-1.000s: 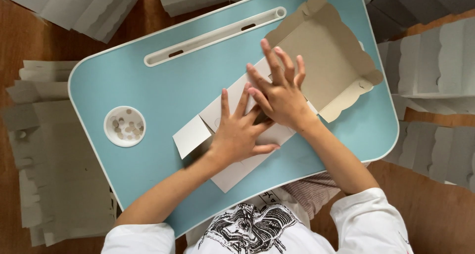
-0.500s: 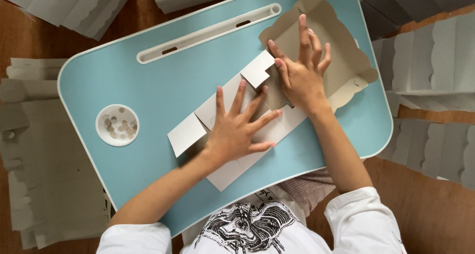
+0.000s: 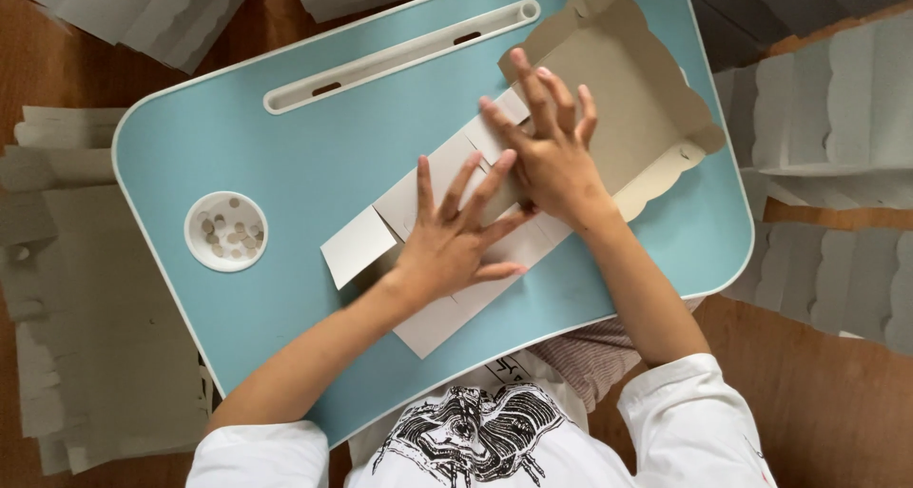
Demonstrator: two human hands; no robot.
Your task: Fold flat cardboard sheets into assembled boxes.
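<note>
A light blue lap table with rounded corners and a white rim carries the work, set over a brown wooden floor where stacks of flat grey cardboard blanks with scalloped edges lie off its left and right edges. At the table's far right corner rests a folded-up grey cardboard tray with wavy walls. Across the middle, running toward the near edge, lies a flat pale cardboard box blank with cut flaps. The left hand presses it down, palm flat and fingers spread wide, gripping nothing; the right hand lies likewise open on the blank's far end, beside the tray. This looks like the creasing step: the next move likely calls for lifting a flap along its fold while one palm pins the sheet. A small round white dish of grey punched discs sits near the left edge.
</note>
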